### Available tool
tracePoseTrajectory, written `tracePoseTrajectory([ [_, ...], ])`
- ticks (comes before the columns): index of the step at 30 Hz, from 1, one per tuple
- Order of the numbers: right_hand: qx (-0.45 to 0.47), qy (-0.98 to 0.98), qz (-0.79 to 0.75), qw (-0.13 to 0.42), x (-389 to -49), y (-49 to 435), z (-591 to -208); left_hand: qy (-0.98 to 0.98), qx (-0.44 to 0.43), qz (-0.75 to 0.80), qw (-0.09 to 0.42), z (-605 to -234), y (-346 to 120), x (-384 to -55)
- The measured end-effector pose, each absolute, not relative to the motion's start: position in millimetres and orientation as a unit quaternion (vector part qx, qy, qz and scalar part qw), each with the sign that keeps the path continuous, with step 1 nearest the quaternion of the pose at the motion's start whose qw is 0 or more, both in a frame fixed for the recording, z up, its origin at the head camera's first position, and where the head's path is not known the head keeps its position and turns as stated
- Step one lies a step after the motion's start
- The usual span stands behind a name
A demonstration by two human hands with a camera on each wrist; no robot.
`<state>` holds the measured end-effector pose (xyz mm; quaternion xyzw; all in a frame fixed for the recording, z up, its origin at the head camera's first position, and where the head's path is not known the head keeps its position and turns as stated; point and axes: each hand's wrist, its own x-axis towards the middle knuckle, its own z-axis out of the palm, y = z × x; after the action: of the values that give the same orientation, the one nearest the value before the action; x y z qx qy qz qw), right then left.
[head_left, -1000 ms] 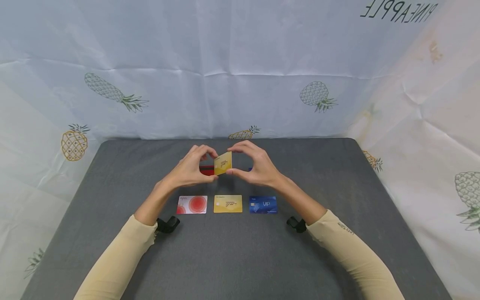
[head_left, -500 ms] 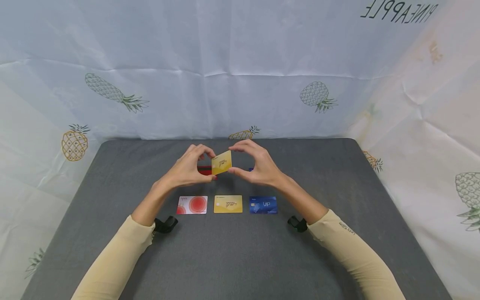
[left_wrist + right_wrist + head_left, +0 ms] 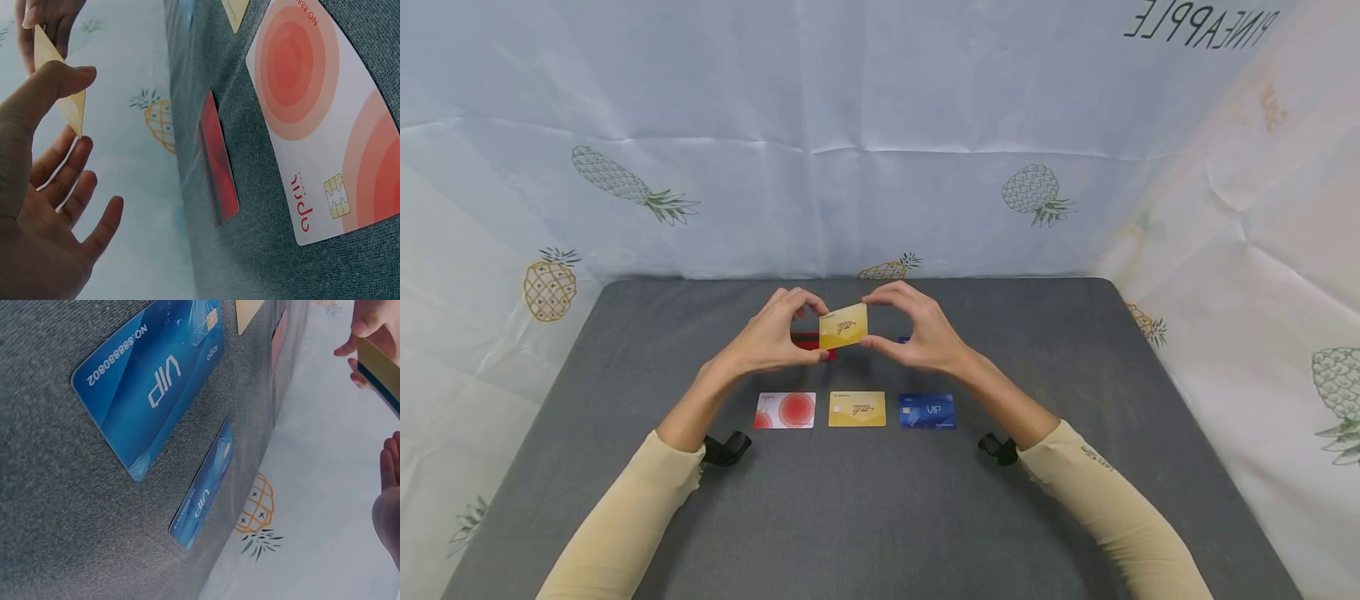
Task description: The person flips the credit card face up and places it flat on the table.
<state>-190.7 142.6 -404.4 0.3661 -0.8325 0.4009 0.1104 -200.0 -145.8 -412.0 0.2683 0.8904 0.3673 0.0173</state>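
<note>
My left hand [image 3: 767,337] and right hand [image 3: 919,332] hold a gold bank card [image 3: 843,326] between them, raised over the far part of the table. The left thumb and fingers pinch its left side, while the right fingertips and thumb are at its right edge. The card is tilted, its printed face toward the head camera. Behind the left hand lies a red card with a dark stripe [image 3: 219,162], partly hidden in the head view. Near the right hand a blue VIP card [image 3: 203,487] lies flat, mostly covered by that hand from above.
Nearer to me, a row of three cards lies on the dark grey table [image 3: 850,517]: a white one with red circles [image 3: 785,410], a gold one [image 3: 857,408] and a blue VIP one [image 3: 928,411]. A pineapple-print cloth [image 3: 820,208] hangs behind the table.
The held gold card has turned to show more of its face. My left hand has shifted slightly left; the right hand has barely moved. The row of cards stays put.
</note>
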Motion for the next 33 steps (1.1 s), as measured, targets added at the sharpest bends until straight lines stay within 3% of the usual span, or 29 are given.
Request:
tracePoseTrajectory([
  [20,0.344,-0.856,0.375,0.085,-194.4,152.6,-415.7,0.901,0.262,0.344,0.028,-415.0,-141.2,-201.9],
  [33,0.331,-0.877,0.348,0.033,-198.2,160.6,-420.1,0.913,0.255,0.315,0.046,-419.5,-135.2,-202.2],
])
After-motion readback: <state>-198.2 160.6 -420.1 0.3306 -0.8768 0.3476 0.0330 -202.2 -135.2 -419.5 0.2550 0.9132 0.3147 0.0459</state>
